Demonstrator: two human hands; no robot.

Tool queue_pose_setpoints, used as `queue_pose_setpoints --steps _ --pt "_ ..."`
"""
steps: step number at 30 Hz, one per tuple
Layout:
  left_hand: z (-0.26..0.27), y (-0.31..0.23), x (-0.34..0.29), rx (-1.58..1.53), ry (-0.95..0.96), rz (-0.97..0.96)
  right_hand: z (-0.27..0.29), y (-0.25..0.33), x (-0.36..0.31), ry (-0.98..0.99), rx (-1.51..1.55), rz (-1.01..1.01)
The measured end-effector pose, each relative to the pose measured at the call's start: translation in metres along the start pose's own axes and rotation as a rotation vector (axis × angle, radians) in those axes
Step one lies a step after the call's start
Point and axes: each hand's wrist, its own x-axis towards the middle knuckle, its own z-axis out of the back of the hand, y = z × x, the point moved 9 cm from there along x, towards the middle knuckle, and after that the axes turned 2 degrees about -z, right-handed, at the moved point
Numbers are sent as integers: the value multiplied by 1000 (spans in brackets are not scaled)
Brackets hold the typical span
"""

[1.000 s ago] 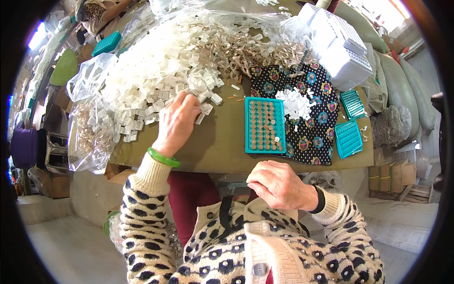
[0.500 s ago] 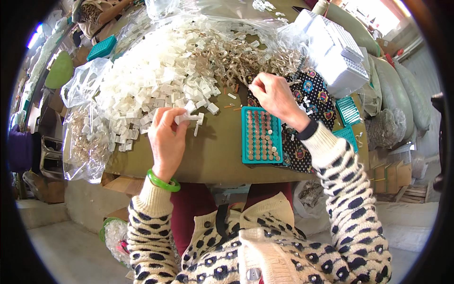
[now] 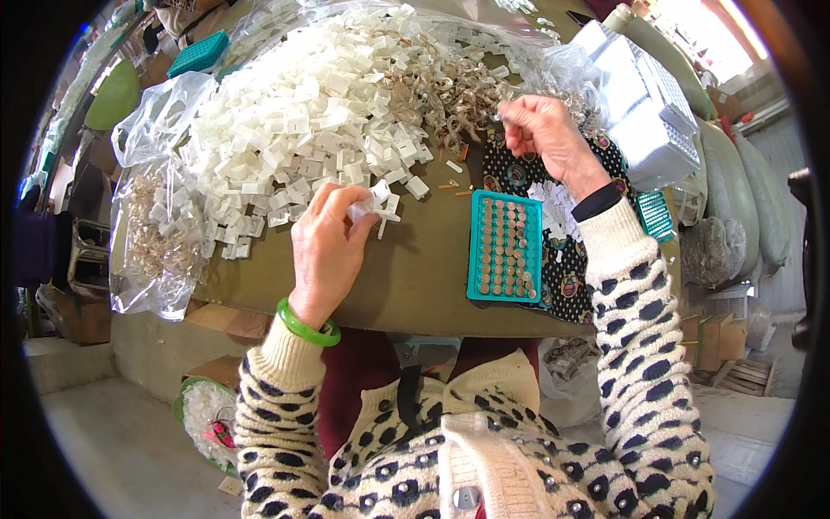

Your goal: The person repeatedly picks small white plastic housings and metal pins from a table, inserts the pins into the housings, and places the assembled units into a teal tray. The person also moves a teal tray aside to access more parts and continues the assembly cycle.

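My left hand [image 3: 328,246], with a green bangle on its wrist, is closed on a small white plastic piece [image 3: 379,204] held between thumb and fingers. That hand is over the table at the near edge of a large heap of white plastic pieces [image 3: 294,112]. My right hand [image 3: 553,138] is raised beside a tangle of brownish, shiny strip-like parts [image 3: 450,99]. Its fingers are pinched together; whatever is at their tips is too small and blurred to name. Below it lies a teal tray [image 3: 475,251] with rows of small round copper-coloured pieces.
A black patterned cloth [image 3: 571,294] lies under small white pieces [image 3: 555,208] right of the tray. White stacked trays [image 3: 653,112] stand at the back right. A clear plastic bag [image 3: 156,242] hangs at the table's left edge. Another teal tray [image 3: 197,54] is at far left.
My right hand has moved away and to the right, uncovering more small white pieces on the cloth. The left hand still holds its white piece. The whole view has shifted slightly.
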Motion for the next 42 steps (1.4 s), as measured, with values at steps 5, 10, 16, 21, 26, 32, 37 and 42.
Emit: queue_pose_setpoints --steps 5,10,16,21,26,32,37,42 --pt "1 -4 6 14 42 2 -8 46 -9 -215 -1046 369" --pt "4 0 18 30 70 10 -4 71 -19 -386 -1139 488" --pt "9 7 21 -262 -7 155 -4 33 -22 -55 257 128" --pt "-5 13 8 -944 18 486 -31 42 -50 114 597 115" --pt "-25 -21 -14 -1249 98 534 -81 44 -100 358 885 130" --pt "-40 -48 -41 -1442 197 596 -119 49 -165 490 646 357" --pt "-36 -50 -61 -1339 228 603 -122 51 -204 449 193 563" --pt "-33 -50 -74 -1226 85 543 -121 45 -218 344 41 604"
